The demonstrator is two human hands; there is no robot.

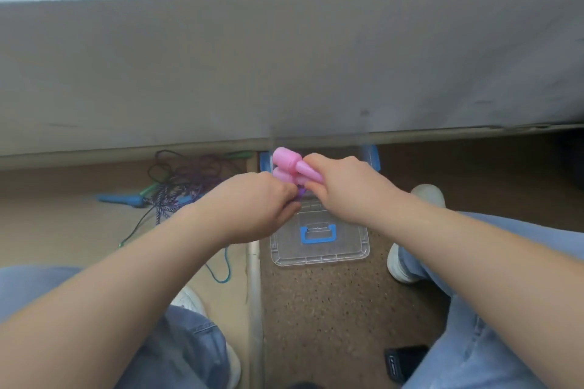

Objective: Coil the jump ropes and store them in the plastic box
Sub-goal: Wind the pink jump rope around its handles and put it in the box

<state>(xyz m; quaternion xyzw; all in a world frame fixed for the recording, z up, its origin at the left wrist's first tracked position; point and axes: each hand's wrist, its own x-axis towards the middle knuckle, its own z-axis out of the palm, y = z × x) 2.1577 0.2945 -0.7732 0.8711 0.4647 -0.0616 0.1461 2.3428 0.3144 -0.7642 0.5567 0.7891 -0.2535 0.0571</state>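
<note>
Frame centre: pink handles [286, 164] are gripped by the right hand [343, 188]. The purple cord [301, 192] is pinched by the left hand [260, 204].

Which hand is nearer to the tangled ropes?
Left. The left hand is just right of the tangled ropes; the right hand is farther right, gripping the pink handles.

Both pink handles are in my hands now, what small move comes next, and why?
Probably lower the pink handles into the plastic box just below: your right hand grips them together, your left hand pinches the purple cord beneath, and the lid lies off, nearer you.
</note>
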